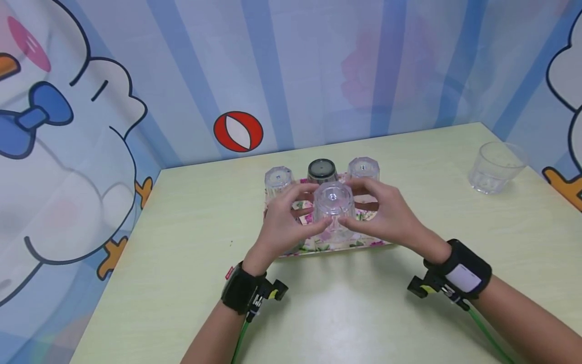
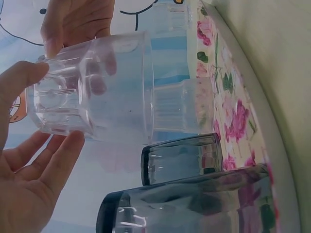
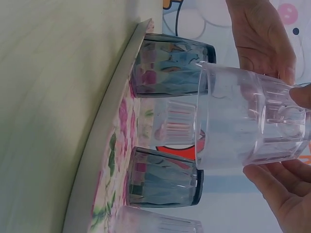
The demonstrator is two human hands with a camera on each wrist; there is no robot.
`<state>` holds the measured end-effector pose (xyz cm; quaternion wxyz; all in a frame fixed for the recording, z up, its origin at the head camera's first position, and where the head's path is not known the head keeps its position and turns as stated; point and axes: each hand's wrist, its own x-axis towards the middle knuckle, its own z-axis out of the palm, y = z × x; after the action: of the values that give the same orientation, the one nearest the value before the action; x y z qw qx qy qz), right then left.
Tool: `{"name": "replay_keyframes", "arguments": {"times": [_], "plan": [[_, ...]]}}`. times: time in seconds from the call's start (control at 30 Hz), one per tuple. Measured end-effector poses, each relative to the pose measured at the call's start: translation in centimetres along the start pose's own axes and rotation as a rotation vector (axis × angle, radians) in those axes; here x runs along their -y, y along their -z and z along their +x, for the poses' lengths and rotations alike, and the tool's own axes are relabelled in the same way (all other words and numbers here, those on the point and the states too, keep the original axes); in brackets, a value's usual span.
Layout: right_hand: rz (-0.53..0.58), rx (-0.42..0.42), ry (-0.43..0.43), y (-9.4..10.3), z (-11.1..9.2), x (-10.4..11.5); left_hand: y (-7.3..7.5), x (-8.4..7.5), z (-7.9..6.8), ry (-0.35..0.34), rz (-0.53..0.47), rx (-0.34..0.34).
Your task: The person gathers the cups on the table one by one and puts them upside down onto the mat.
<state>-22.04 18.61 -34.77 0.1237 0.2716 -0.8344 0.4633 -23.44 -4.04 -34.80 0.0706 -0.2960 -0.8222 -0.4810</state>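
Both hands hold a clear plastic tumbler [image 1: 334,207] between them, bottom up, with its rim facing down over a floral tray [image 1: 338,247]. My left hand [image 1: 286,217] grips its left side with thumb and fingertips. On the other side, my right hand [image 1: 382,210] grips it the same way. A gap shows between the tumbler's rim [image 2: 147,90] and the tray surface in the left wrist view. Upside-down tumblers stand on the tray: a clear one [image 1: 278,179] back left, a dark grey one [image 1: 322,171] back middle, a clear one [image 1: 364,167] back right. Another dark tumbler [image 3: 170,68] stands front left, mostly hidden by my left hand in the head view.
A clear tumbler [image 1: 495,169] stands upright on the pale table [image 1: 182,283], well right of the tray. The table's back edge meets a blue printed cloth wall [image 1: 309,76]. Green cables [image 1: 488,333] run from both wrist cameras.
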Motion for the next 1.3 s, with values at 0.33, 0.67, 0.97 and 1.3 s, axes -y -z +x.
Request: {"name": "replay_keyframes", "arguments": {"times": [0.33, 0.67, 0.97, 1.3], "plan": [[-0.002, 0.028, -0.061, -0.6, -0.2, -0.9, -0.2, 0.4, -0.1, 0.066, 0.030, 0.048], [0.014, 0.044, -0.110, -1.4, -0.3, -2.0, -0.4, 0.4, 0.0, 0.148, 0.077, 0.089], [0.016, 0.052, -0.123, -1.8, -0.1, -2.5, -0.6, 0.8, 0.0, 0.173, 0.095, 0.098], [0.029, 0.076, -0.151, -2.3, -0.1, -2.9, -0.7, 1.1, 0.0, 0.198, 0.130, 0.105]]}}
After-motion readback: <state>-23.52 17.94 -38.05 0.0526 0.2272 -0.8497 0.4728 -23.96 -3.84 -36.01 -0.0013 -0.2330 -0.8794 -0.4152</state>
